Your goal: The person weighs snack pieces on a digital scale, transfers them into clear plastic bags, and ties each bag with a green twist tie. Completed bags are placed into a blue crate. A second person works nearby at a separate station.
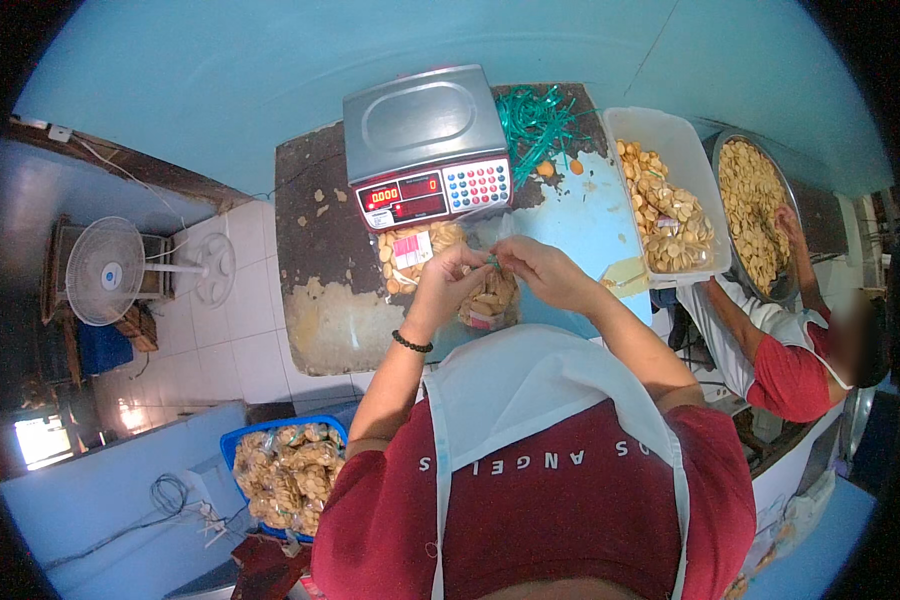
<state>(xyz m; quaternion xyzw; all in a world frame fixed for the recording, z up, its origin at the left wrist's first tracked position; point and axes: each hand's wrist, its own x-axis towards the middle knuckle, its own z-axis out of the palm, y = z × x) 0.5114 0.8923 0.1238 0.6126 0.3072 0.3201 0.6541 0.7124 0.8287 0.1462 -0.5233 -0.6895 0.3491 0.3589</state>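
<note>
Both my hands meet over the neck of a clear plastic bag of round crackers [491,300], close in front of my apron. My left hand [450,279], with a dark beaded bracelet at the wrist, pinches a green plastic tie [493,262] at the bag's gathered neck. From the other side, the fingertips of my right hand [541,271] grip the same tie. Whether it is knotted is hidden by the fingers. Just left of it lies another cracker bag [442,236] bearing a printed label, partly under my left hand and against the scale's front.
A digital scale [424,124] stands at the table's back, beside a heap of green ties [534,124]. Rightward are a plastic bin [660,124] with filled bags and a large cracker basin [754,180], where a co-worker's hand [789,223] reaches in. A blue crate [229,442] holds bags lower left.
</note>
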